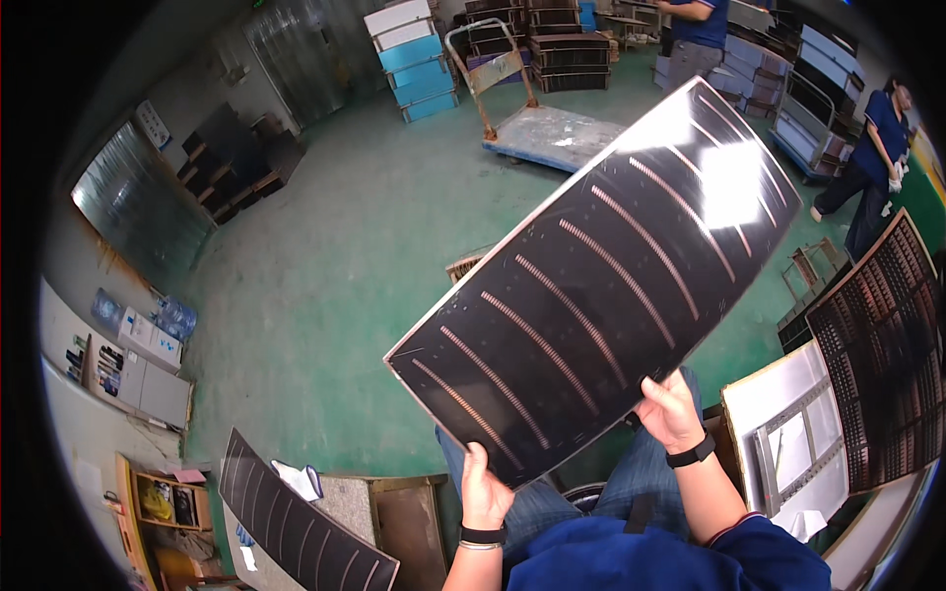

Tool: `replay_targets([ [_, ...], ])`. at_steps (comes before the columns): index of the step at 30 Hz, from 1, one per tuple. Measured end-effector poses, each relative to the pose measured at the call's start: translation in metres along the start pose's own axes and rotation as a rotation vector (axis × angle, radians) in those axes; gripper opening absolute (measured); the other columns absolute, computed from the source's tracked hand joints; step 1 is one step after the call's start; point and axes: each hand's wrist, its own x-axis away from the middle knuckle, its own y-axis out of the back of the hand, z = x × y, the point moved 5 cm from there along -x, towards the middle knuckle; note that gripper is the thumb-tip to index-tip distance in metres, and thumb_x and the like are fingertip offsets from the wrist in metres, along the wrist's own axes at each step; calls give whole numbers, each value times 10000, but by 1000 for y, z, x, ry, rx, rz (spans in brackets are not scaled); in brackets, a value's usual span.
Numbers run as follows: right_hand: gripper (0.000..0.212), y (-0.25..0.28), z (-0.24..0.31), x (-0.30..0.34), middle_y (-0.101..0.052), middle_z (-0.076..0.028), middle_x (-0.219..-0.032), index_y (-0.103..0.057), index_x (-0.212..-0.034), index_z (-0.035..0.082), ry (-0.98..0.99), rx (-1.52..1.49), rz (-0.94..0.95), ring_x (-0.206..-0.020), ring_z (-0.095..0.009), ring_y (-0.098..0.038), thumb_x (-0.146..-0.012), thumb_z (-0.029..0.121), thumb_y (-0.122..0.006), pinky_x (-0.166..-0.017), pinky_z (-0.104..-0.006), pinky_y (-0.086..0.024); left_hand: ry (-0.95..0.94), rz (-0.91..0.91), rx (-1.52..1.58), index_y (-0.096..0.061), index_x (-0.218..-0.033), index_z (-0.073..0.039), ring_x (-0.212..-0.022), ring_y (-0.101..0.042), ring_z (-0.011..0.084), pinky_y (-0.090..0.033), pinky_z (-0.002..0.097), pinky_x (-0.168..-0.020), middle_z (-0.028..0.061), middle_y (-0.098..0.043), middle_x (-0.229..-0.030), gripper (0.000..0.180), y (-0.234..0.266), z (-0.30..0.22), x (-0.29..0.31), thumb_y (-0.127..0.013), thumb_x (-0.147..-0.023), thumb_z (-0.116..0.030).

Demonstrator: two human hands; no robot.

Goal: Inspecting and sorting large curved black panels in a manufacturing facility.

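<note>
- The left hand [486,492] is closed on the near edge of a dark panel [581,305], beside its nearest corner, with the thumb against the upper face; the fingers go out of sight beneath.
- The right hand [673,412] pinches the same long edge farther along to the right, its thumb at the rim (the other fingers are mostly hidden, so how they lie cannot be told).
- The dark panel is held up tilted in both hands, stretching forward and to the right from the grip; rows of short copper-toned marks cross it, and white glare covers part of its far end.
- Below and left of the left hand, a second striped panel [301,527] lies on a grey-topped bench [345,497], a white cloth-like item [299,480] just behind it.
- To the right of the right hand stands a pale tray [734,409] with a metal frame [803,448] on it, and past that a large patterned sheet [882,355].
- Well ahead of the grip, beyond the panel, are a flatbed trolley [552,133] and a stack of blue and white bins [419,74].
- Far off to the front right, a co-worker [872,163] in dark clothes stands.
</note>
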Motion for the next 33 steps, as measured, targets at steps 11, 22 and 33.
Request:
replay_targets([
  [11,457,102,149,20,-568,-70,-1178,-310,-1368,37,612,34,-247,-1042,-149,-582,-944,133,-450,-846,-293,-525,-183,4,-132,-469,-1269,-71,-1100,-527,202,-446,355,-930,54,-538,-1225,366,53,-56,-25,-517,-935,-214],
  [22,380,107,179,59,-546,-173,-1229,-487,-1242,-58,602,388,-342,-1125,-210,-541,-920,141,-511,-966,-318,-428,-406,-255,-428,-537,-1182,6,-1111,-483,165,-365,309,-982,76,-545,-1206,363,114,-98,-22,-569,-911,-234],
  [33,399,110,194,54,-623,17,-891,-480,-1279,5,221,557,-265,-715,-20,-528,-932,199,-512,-626,-154,-408,-615,-214,-545,-503,-1228,19,-1120,-486,153,-353,290,-992,85,-542,-1213,375,142,-134,-25,-519,-938,-217],
])
